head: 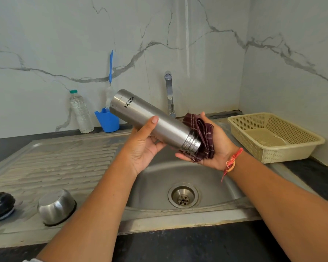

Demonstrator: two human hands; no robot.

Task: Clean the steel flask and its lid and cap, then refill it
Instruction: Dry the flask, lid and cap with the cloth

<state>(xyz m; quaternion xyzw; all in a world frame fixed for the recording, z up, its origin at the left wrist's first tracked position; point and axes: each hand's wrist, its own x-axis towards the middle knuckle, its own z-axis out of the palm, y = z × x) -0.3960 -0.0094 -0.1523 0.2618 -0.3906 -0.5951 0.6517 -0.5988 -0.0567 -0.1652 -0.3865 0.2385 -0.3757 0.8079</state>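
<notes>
Gripping the steel flask (pixel 151 118) mid-barrel, my left hand (pixel 144 148) lays its thumb over the front and curls its fingers underneath, clamped firm. My right hand (pixel 223 148) lies palm-up, fingers fairly straight, cradling a maroon checked cloth (pixel 204 133) against the flask's threaded neck (pixel 192 141). The flask is tilted, base up-left and mouth down-right, over the sink basin (pixel 159 186). I judge it rigid and fairly light if empty, but brushed steel turns slick when wet, so mid-barrel is the hold I want. The threads offer purchase too. It looks matte silver, with black brand lettering near the base and no dents I can see. Out on the drainboard (pixel 64 157), the steel cap (pixel 56 206) sits upside down, the black lid (pixel 0 205) near it at the left edge.
</notes>
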